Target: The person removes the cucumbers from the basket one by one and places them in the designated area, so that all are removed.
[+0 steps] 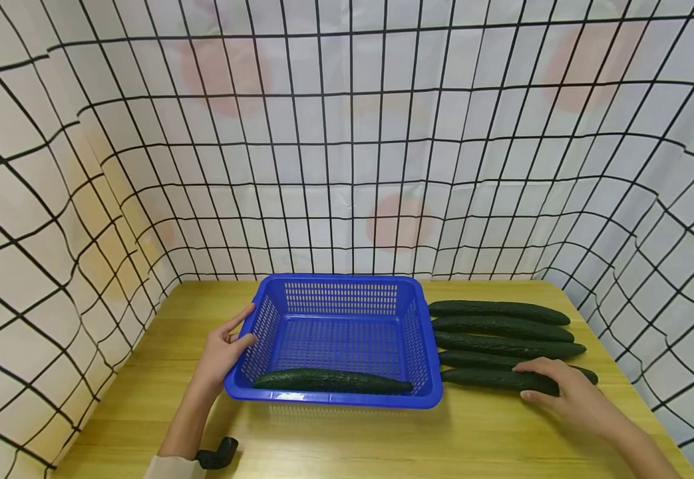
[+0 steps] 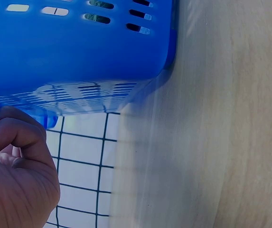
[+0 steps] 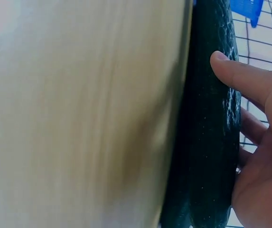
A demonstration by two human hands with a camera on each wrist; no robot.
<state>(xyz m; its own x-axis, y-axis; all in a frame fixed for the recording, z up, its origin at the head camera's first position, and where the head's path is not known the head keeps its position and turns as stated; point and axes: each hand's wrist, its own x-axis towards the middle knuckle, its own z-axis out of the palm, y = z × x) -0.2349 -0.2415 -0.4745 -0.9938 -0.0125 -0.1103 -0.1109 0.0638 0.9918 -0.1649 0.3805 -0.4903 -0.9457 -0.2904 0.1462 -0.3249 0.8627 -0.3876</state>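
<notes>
A blue plastic basket (image 1: pixel 335 399) with slotted walls stands mid-table, and one dark green cucumber (image 1: pixel 331 381) lies along its near side. My left hand (image 1: pixel 223 356) holds the basket's left rim, the thumb over the edge; the left wrist view shows its bent fingers (image 2: pixel 19 130) at the rim. To the right of the basket, my right hand (image 1: pixel 574 399) grips the nearest cucumber (image 1: pixel 490 380) of a row. In the right wrist view the thumb (image 3: pixel 235 73) presses one side of that cucumber (image 3: pixel 214 142), and the other fingers reach behind it.
Several more cucumbers (image 1: pixel 502 326) lie side by side, their left ends close to the basket's right wall. Black wire grid (image 1: pixel 376 159) in front of white sheeting encloses the back and sides of the wooden table (image 1: pixel 347 446).
</notes>
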